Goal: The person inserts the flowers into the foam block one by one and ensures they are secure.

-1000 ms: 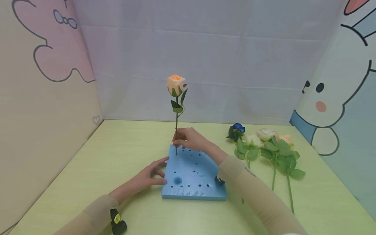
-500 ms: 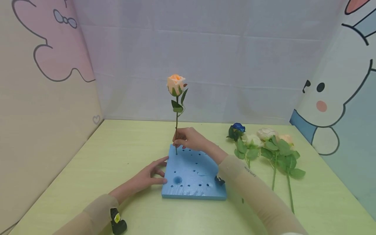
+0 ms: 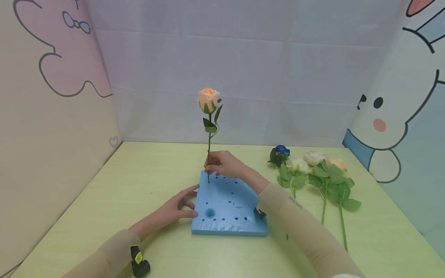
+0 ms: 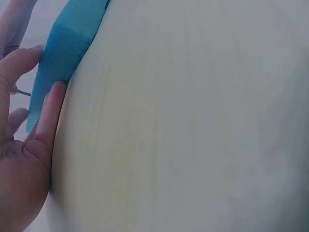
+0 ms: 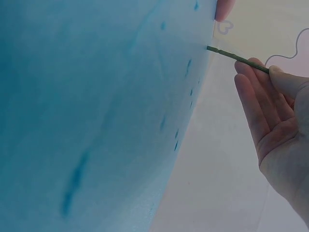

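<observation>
Hands unmoved: right hand [image 3: 225,163] still pinches the peach rose [image 3: 208,101]; left hand [image 3: 178,205], spread, touches the blue board [image 3: 224,210].

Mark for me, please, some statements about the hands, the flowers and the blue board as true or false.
1. The right hand pinches the stem of the upright peach rose. True.
2. Both hands hold flowers. False: the left hand touches the side of the blue board.
3. The blue rose lies on the table. True.
4. Nothing lies to the right of the blue board. False: several flowers lie there.
5. The blue board has several holes. True.
</observation>
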A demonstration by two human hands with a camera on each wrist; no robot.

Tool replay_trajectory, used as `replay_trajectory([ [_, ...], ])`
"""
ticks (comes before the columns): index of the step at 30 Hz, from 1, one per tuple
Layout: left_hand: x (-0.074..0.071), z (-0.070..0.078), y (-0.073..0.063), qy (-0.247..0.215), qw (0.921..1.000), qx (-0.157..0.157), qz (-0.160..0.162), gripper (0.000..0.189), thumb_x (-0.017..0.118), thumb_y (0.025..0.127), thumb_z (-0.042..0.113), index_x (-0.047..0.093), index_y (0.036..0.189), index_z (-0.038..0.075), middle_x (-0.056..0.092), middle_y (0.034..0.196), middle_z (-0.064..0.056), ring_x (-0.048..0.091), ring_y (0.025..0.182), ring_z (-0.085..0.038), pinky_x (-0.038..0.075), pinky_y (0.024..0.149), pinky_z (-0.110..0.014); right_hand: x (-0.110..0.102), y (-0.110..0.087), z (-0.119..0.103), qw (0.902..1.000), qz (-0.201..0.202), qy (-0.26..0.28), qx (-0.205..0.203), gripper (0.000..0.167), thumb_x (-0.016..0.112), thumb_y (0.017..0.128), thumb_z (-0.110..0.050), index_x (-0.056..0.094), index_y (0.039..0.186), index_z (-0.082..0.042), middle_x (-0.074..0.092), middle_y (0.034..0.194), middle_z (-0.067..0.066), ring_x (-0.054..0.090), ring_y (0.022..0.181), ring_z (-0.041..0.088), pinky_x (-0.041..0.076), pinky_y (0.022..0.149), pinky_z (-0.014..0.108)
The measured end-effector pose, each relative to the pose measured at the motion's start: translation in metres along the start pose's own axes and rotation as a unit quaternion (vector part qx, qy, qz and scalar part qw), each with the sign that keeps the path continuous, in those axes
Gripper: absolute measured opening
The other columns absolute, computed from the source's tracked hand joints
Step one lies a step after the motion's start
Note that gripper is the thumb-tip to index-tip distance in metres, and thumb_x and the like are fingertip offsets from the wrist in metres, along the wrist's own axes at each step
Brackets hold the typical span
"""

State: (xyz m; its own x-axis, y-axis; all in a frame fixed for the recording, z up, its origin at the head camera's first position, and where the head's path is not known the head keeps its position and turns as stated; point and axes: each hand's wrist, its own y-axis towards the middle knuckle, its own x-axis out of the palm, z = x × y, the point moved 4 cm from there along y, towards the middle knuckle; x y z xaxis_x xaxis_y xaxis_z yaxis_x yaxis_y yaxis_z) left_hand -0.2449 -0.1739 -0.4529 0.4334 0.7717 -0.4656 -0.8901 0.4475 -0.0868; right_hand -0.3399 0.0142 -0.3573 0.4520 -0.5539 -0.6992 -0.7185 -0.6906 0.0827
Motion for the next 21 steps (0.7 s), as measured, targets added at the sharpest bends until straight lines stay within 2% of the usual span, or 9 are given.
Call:
replay_trajectory([
  [10, 0.0015, -0.0004, 0.0003, 0.009, 0.9999, -0.004, 0.002, 0.086, 0.075, 0.087, 0.032, 0.025, 0.157, 0.024, 0.047, 0.149, -0.014, 0.062, 0.109, -0.017, 0.042, 0.104, -0.049, 0.0011, 0.0, 0.0032, 0.9999, -0.011, -0.003, 0.007, 0.008, 0.058, 0.099, -0.012, 0.062, 0.106, -0.008, 0.073, 0.105, 0.01, 0.073, 0.094, 0.021, 0.059, 0.072, 0.031],
  [15, 0.002, 0.001, -0.0001, 0.005, 1.0, -0.004, 0.003, 0.086, 0.076, 0.087, 0.031, 0.026, 0.157, 0.024, 0.046, 0.15, -0.014, 0.062, 0.109, -0.017, 0.043, 0.101, -0.045, 0.0018, -0.0009, 0.0009, 0.9994, -0.033, -0.009, 0.001, 0.011, 0.061, 0.098, -0.015, 0.063, 0.107, -0.007, 0.072, 0.106, 0.008, 0.071, 0.096, 0.025, 0.059, 0.073, 0.032],
  [21, 0.0019, 0.0016, -0.0002, 0.009, 0.9999, -0.006, 0.007, 0.086, 0.076, 0.087, 0.031, 0.026, 0.157, 0.025, 0.046, 0.15, -0.014, 0.062, 0.109, -0.018, 0.044, 0.1, -0.044, 0.0035, -0.0022, -0.0008, 0.9981, -0.05, -0.037, -0.002, 0.022, 0.063, 0.097, -0.017, 0.062, 0.117, -0.01, 0.071, 0.116, 0.005, 0.068, 0.106, 0.02, 0.058, 0.081, 0.029],
])
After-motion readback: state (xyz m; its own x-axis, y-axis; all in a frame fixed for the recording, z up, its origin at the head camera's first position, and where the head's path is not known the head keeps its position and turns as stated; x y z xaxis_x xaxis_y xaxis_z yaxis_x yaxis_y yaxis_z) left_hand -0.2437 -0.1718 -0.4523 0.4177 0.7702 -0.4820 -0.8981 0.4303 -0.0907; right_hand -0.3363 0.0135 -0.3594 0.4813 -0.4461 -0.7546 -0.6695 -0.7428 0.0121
